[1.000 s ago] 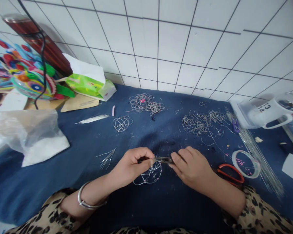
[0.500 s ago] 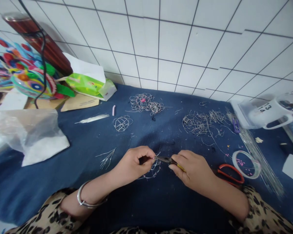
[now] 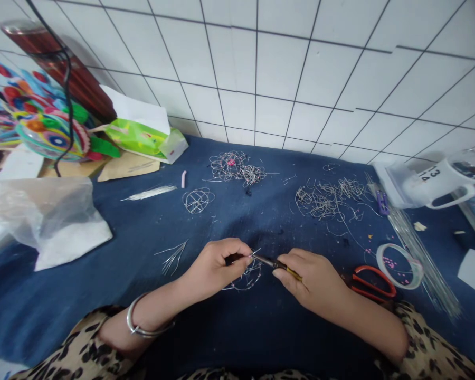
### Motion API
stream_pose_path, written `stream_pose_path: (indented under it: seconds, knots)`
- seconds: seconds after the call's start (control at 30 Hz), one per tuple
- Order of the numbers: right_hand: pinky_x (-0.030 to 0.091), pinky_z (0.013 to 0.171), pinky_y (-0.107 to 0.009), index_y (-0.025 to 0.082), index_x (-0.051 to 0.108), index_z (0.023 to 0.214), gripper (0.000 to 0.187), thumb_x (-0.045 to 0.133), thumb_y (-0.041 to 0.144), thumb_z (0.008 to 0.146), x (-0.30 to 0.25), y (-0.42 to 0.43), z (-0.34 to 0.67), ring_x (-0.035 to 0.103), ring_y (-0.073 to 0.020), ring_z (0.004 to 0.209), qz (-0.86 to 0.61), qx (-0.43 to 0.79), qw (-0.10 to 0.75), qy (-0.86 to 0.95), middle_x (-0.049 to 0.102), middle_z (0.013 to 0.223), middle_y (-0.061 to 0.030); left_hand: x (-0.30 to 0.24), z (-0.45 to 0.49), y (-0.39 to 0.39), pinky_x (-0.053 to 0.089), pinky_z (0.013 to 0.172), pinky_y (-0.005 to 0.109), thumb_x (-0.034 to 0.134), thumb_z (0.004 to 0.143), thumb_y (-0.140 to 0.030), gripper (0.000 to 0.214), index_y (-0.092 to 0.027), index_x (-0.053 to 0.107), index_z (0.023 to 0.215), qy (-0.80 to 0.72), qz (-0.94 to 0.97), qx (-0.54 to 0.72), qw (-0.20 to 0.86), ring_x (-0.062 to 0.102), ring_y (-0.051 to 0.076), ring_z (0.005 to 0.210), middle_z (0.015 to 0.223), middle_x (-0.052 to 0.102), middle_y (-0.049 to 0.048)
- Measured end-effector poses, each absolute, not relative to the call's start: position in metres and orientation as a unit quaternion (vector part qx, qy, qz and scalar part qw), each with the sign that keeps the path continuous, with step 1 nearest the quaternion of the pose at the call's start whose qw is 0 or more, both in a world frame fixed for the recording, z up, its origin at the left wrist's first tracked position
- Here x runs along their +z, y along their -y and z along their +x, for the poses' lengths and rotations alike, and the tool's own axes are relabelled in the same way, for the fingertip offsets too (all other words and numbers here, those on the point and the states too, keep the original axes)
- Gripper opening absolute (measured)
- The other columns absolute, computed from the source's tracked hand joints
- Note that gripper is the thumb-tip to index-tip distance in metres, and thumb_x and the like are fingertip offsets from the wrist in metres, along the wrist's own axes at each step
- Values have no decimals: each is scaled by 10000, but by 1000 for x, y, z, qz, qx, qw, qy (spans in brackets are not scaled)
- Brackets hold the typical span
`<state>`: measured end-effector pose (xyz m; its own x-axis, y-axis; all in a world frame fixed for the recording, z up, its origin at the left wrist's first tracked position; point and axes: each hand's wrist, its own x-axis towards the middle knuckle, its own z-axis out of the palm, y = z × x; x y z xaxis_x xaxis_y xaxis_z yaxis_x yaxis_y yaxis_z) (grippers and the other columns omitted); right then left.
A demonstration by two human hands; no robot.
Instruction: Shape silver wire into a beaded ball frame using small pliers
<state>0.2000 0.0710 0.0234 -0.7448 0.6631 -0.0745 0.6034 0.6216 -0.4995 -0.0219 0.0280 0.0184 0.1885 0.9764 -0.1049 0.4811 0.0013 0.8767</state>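
Observation:
A round wire frame dotted with small pink beads (image 3: 252,277) hangs under the fingertips of my left hand (image 3: 217,264), which pinches its upper edge between thumb and forefinger. My right hand (image 3: 312,277) is wrapped round the yellow-and-dark handles of needle-nose pliers (image 3: 271,262). The tips of the pliers point left and meet the wire right at my left fingertips. Whether the jaws are closed on it is too small to tell. Part of the wire frame is hidden behind my left fingers.
Scissors with red handles (image 3: 374,282) lie beside a tape roll (image 3: 399,266) holding pink beads. Long straight wires (image 3: 423,258) run along the right. Tangled wire heaps (image 3: 320,200) and a bare wire frame (image 3: 198,200) lie farther back. Short wires (image 3: 173,257) are left of my hand.
The pliers have turned slightly and my right hand has shifted a little down and to the right. My left hand keeps its pinch on the wire frame.

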Motion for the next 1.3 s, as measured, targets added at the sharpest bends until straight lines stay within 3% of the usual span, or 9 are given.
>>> stream_pose_path:
  seconds: [0.2, 0.47, 0.67, 0.87, 1.3]
  knots:
    - [424, 711, -283, 186, 575, 977, 235, 433, 344, 875, 19, -75, 203, 515, -151, 783, -329, 239, 87, 909, 557, 839, -43, 19, -22, -30, 362, 518, 201, 521, 800, -174, 126, -127, 631, 761, -559, 634, 305, 438, 461, 94, 565, 648, 542, 6]
    - [420, 761, -346, 178, 577, 998, 241, 465, 338, 857, 32, -81, 207, 501, -182, 829, -313, 163, 87, 932, 557, 878, -67, 18, -25, -32, 369, 532, 209, 525, 805, -196, 143, -117, 634, 756, -570, 608, 304, 462, 460, 95, 575, 671, 554, 16]
    - [433, 759, -325, 165, 582, 996, 251, 464, 340, 859, 27, -95, 212, 517, -177, 836, -319, 124, 162, 926, 571, 896, -81, 13, -29, -32, 309, 462, 194, 536, 815, -260, 164, -120, 615, 783, -547, 554, 325, 536, 366, 70, 508, 617, 478, -17]
    - [414, 763, -344, 174, 593, 984, 242, 463, 336, 860, 23, -98, 212, 502, -175, 824, -293, 115, 114, 942, 560, 878, -68, 13, -29, -31, 270, 443, 196, 546, 812, -302, 193, -120, 608, 793, -538, 526, 321, 575, 316, 66, 488, 571, 423, -35]
    - [414, 739, -333, 176, 598, 995, 277, 439, 366, 872, 24, -93, 209, 497, -163, 790, -264, 144, 110, 947, 555, 851, -63, 10, -28, -30, 286, 444, 186, 534, 814, -307, 200, -122, 608, 797, -526, 533, 301, 590, 321, 68, 491, 597, 444, -26]
